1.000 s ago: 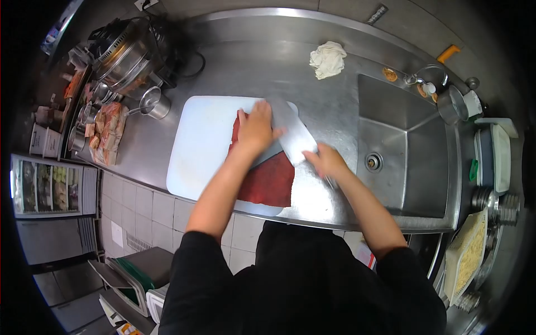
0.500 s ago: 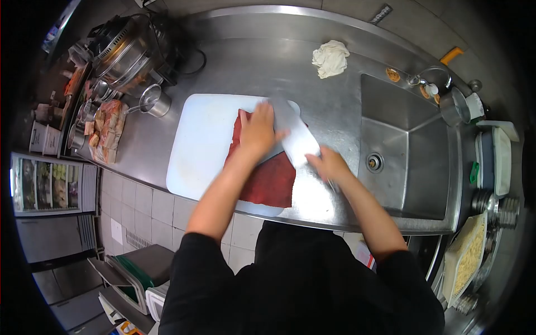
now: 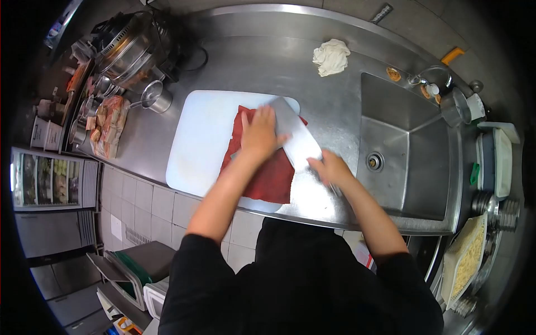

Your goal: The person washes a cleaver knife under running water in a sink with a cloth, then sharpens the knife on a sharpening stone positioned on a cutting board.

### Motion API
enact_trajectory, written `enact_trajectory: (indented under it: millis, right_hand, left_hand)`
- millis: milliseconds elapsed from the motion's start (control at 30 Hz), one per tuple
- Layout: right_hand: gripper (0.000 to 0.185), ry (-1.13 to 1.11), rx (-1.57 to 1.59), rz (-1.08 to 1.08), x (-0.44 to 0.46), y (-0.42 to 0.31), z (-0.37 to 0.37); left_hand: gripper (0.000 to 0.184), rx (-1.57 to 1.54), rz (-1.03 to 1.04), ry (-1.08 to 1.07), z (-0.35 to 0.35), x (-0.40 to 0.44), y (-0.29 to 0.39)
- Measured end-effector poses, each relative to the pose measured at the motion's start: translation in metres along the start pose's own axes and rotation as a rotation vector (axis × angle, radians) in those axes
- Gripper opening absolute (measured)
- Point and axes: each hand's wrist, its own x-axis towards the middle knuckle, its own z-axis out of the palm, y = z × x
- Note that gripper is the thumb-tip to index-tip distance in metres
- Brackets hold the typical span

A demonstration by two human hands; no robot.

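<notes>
A dark red sheet lies over the right part of a white cutting board, its lower right corner reaching past the board. My left hand rests on the sheet's upper part with its fingers apart, the fingertips close to a wide metal blade. The blade slants across the sheet's right side, blurred at its upper end. At its lower end my right hand is closed on the handle, which is mostly hidden.
Behind the board lies a crumpled white cloth. A steel sink is on the right. Left of the board are a metal pot, a packed bag and a large appliance. A tray of pale strips stands far right.
The grey gap across the sheet below my left hand has mostly closed, and red now covers that area. My left hand has shifted slightly; my right hand stays on the knife.
</notes>
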Motion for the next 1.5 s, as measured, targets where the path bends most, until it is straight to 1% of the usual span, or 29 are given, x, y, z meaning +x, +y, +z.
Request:
enact_trajectory:
  millis: [33, 100, 133, 200, 233, 300, 333, 367, 467, 567, 600, 667, 700, 733, 800, 867, 933, 967, 1033, 1067, 1133, 1167, 1200, 1300, 1367, 1400, 1433, 1467, 1500]
  right_hand:
    - [0.057, 0.038, -0.087, -0.040, -0.021, 0.030, 0.012]
    - [0.062, -0.135, -0.018, 0.070, -0.079, 0.032, 0.005]
    - [0.060, -0.075, -0.085, 0.044, -0.085, 0.038, 0.011]
    - [0.060, -0.150, -0.049, 0.142, -0.063, 0.023, -0.003]
    - [0.059, -0.002, -0.013, -0.102, -0.031, 0.039, 0.006]
    - [0.053, -0.036, 0.024, -0.032, 0.012, -0.005, -0.012]
    - [0.053, -0.003, 0.003, -0.083, 0.034, -0.009, -0.013]
    - [0.054, -0.019, 0.006, -0.048, 0.040, -0.021, -0.017]
    - [0.054, -0.043, 0.040, -0.044, 0.013, 0.002, -0.013]
    - [0.057, -0.127, 0.037, -0.032, -0.055, 0.041, -0.005]
    - [0.059, -0.151, 0.040, -0.029, -0.072, 0.061, 0.002]
    - [0.060, -0.178, 0.029, 0.011, -0.079, 0.048, -0.005]
    - [0.058, -0.140, 0.043, -0.037, -0.066, 0.042, -0.006]
    - [0.056, -0.102, 0.054, -0.094, -0.042, 0.029, -0.010]
    - [0.052, -0.104, 0.054, -0.074, 0.004, 0.002, -0.018]
    - [0.051, -0.081, 0.054, -0.045, 0.015, -0.012, -0.017]
    - [0.051, -0.077, 0.051, -0.039, 0.005, 0.000, -0.015]
    - [0.051, -0.095, 0.048, -0.077, -0.011, 0.016, -0.011]
    - [0.055, -0.147, 0.073, -0.029, -0.055, 0.048, -0.002]
    - [0.058, -0.169, 0.110, -0.019, -0.074, 0.069, 0.006]
    - [0.058, -0.197, 0.036, 0.020, -0.085, 0.057, -0.002]
    - [0.057, -0.160, 0.042, -0.033, -0.074, 0.049, -0.004]
    - [0.056, -0.122, 0.044, -0.097, -0.051, 0.034, -0.010]
    - [0.054, -0.098, 0.026, -0.079, 0.013, 0.007, -0.014]
    - [0.053, -0.029, 0.014, -0.036, 0.016, -0.007, -0.016]
    - [0.053, -0.059, 0.042, -0.064, 0.008, 0.007, -0.014]
    - [0.053, -0.088, 0.068, -0.098, -0.004, 0.024, -0.010]
    - [0.052, -0.100, 0.030, -0.032, -0.032, 0.030, -0.009]
    - [0.052, -0.075, 0.019, -0.081, -0.051, 0.056, 0.000]
  left_hand:
    - [0.096, 0.082, 0.049, 0.096, 0.005, -0.035, 0.016]
    - [0.098, 0.038, 0.075, 0.059, 0.006, -0.085, 0.044]
    - [0.098, 0.038, 0.073, 0.062, 0.005, -0.082, 0.043]
    - [0.096, 0.012, 0.055, 0.053, 0.002, -0.070, 0.038]
    - [0.095, 0.039, 0.046, 0.080, 0.002, -0.045, 0.026]
    - [0.095, -0.039, -0.026, -0.031, -0.012, 0.014, 0.000]
    - [0.095, -0.067, -0.050, -0.083, -0.023, 0.033, -0.009]
    - [0.095, -0.095, -0.071, -0.134, -0.031, 0.042, -0.011]
    - [0.093, -0.030, -0.036, -0.083, -0.020, 0.014, 0.006]
    - [0.095, 0.048, 0.007, 0.017, -0.003, -0.072, 0.047]
    - [0.096, 0.038, -0.009, -0.016, 0.000, -0.094, 0.060]
    - [0.095, -0.005, -0.013, -0.052, -0.003, -0.093, 0.059]
    - [0.095, -0.003, -0.015, -0.053, -0.004, -0.080, 0.052]
    - [0.094, -0.022, -0.033, -0.038, -0.008, -0.051, 0.038]
    - [0.093, -0.034, -0.057, -0.016, -0.020, -0.005, 0.014]
    - [0.092, -0.060, -0.079, -0.147, -0.031, 0.024, 0.002]
    - [0.092, -0.051, -0.065, -0.106, -0.022, 0.000, 0.017]
    - [0.093, -0.038, -0.062, -0.063, -0.017, -0.019, 0.025]
    - [0.096, 0.072, -0.013, 0.004, -0.002, -0.075, 0.051]
    - [0.098, 0.055, -0.032, -0.046, -0.001, -0.096, 0.066]
    - [0.096, 0.025, -0.022, -0.067, -0.008, -0.098, 0.068]
    - [0.096, 0.023, -0.021, -0.068, -0.009, -0.087, 0.062]
    - [0.095, 0.006, -0.037, -0.072, -0.015, -0.059, 0.050]
    - [0.091, -0.079, -0.055, -0.130, -0.033, 0.013, 0.010]
    - [0.090, -0.060, -0.053, -0.079, -0.020, 0.012, 0.009]
    - [0.088, -0.051, -0.055, -0.032, -0.014, 0.007, 0.012]
    - [0.089, -0.037, -0.047, -0.031, -0.015, -0.016, 0.025]
    - [0.091, 0.016, -0.043, -0.007, -0.005, -0.041, 0.038]
    - [0.093, 0.031, -0.022, -0.023, -0.005, -0.070, 0.051]
